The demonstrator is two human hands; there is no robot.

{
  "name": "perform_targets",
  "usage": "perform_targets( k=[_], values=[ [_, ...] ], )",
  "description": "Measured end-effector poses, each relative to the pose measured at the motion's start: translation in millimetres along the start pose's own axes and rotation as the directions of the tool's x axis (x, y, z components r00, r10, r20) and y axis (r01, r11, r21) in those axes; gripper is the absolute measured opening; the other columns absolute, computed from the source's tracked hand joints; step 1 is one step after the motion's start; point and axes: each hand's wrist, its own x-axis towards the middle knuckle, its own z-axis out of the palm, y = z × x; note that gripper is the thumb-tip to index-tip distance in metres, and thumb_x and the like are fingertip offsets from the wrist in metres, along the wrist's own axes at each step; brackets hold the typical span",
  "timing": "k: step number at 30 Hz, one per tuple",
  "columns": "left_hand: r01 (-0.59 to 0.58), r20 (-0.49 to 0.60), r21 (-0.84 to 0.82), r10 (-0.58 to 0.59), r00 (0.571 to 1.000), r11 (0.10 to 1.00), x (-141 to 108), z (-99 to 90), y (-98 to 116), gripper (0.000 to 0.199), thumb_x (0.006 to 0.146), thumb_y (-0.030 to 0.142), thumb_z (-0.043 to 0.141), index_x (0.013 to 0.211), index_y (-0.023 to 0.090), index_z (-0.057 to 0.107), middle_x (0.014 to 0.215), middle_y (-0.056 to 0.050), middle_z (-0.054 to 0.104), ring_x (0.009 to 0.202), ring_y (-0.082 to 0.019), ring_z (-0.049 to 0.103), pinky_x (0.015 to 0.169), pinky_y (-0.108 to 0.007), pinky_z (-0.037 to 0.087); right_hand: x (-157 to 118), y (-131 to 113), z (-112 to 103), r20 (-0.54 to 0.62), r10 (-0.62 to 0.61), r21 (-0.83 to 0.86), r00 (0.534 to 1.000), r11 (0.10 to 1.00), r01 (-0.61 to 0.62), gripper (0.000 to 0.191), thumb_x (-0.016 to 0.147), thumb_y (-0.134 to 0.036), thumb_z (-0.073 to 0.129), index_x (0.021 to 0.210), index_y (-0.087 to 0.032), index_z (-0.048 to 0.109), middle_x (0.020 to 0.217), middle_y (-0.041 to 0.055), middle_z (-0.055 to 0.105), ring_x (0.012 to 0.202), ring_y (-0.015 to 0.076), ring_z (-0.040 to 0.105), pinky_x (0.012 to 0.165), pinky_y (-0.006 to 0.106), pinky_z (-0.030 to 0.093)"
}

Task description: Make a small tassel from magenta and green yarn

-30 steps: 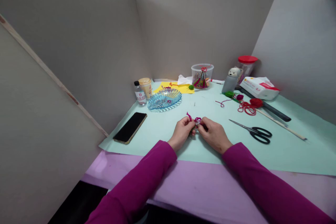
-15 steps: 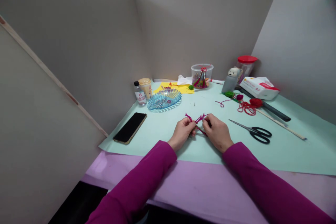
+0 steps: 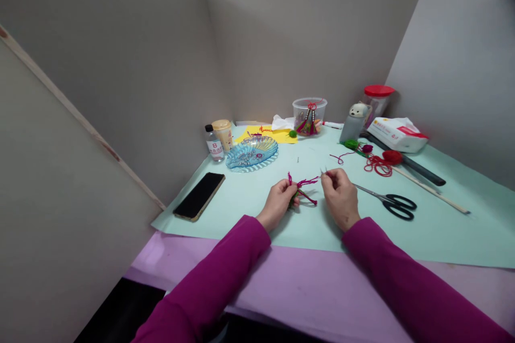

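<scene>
The two hands stand apart, with a narrow gap between them. The left hand (image 3: pixel 282 199) is clamped on the yarn piece (image 3: pixel 308 182), thumb laid over curled fingers. The right hand (image 3: pixel 341 195) is raised slightly farther forward, its thumb and fingertips pinched on a thin pointed item (image 3: pixel 323 171), too small to identify. Both forearms converge from the lower corners.

The yarn piece is located in front of the left thumb. Its magenta strands fan out: one short end points up, several splay toward the right hand, and a thicker one slants down to the right. A green part shows below the thumb. Contact between strands and right fingertips cannot be determined.

Scissors (image 3: pixel 387 198) lie just beside the right hand, which partly covers the blade tip.
</scene>
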Motion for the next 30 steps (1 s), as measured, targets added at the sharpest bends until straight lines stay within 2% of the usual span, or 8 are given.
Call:
perform_targets(
  k=[2, 4, 7, 22, 30],
  values=[
    [0.001, -0.005, -0.008, -0.001, 1.000, 1.000, 0.6, 0.3, -0.4, 0.021, 0.079, 0.034, 0.058, 0.078, 0.016, 0.047, 0.058, 0.003, 0.051, 0.048, -0.007, 0.047, 0.052, -0.020, 0.039, -4.7, -3.0, 1.7, 0.150, -0.102, 0.008, 0.983, 0.995, 0.102, 0.018, 0.082, -0.037, 0.046, 0.073, -0.021, 0.050, 0.059, -0.0037, 0.051, 0.054, 0.0116, 0.044, 0.057, 0.024, 0.034],
    [0.000, -0.010, -0.010, 0.000, 1.000, 1.000, 1.0, 0.7, -0.3, 0.021, 0.080, 0.034, 0.057, 0.079, 0.015, 0.048, 0.058, 0.002, 0.052, 0.048, -0.007, 0.047, 0.051, -0.019, 0.039, -8.2, -2.9, 3.9, 0.300, -0.203, 0.001, 0.932, 0.977, 0.213, 0.017, 0.082, -0.033, 0.046, 0.070, -0.021, 0.049, 0.059, -0.0039, 0.050, 0.054, 0.0111, 0.043, 0.057, 0.024, 0.033],
    [-0.005, -0.016, -0.012, 0.005, 1.000, 1.000, 1.2, 1.2, 0.5, 0.020, 0.080, 0.033, 0.057, 0.078, 0.015, 0.048, 0.058, 0.002, 0.051, 0.048, -0.007, 0.047, 0.051, -0.019, 0.038, -10.5, 0.3, 6.7, 0.382, -0.272, -0.046, 0.883, 0.949, 0.312, 0.015, 0.082, -0.029, 0.045, 0.069, -0.021, 0.047, 0.062, -0.0033, 0.051, 0.056, 0.0110, 0.044, 0.058, 0.024, 0.032],
    [0.001, -0.004, 0.000, -0.001, 1.000, 1.000, 1.6, 0.9, 1.2, 0.020, 0.079, 0.033, 0.058, 0.078, 0.015, 0.050, 0.058, 0.002, 0.052, 0.048, -0.007, 0.046, 0.051, -0.019, 0.038, -10.4, 5.1, 7.9, 0.382, -0.287, -0.134, 0.878, 0.923, 0.360, 0.013, 0.083, -0.025, 0.044, 0.070, -0.021, 0.046, 0.063, -0.0034, 0.051, 0.057, 0.0109, 0.044, 0.058, 0.023, 0.030],
    [0.011, 0.008, 0.019, -0.011, 1.000, 1.000, -0.6, 2.6, 3.7, 0.020, 0.079, 0.033, 0.057, 0.077, 0.015, 0.048, 0.059, 0.002, 0.051, 0.048, -0.007, 0.046, 0.051, -0.020, 0.036, -10.7, 4.3, 8.5, 0.315, -0.305, -0.200, 0.899, 0.905, 0.376, 0.015, 0.086, -0.028, 0.043, 0.073, -0.021, 0.049, 0.070, -0.0012, 0.056, 0.058, 0.0113, 0.046, 0.058, 0.023, 0.030]
  ],
)
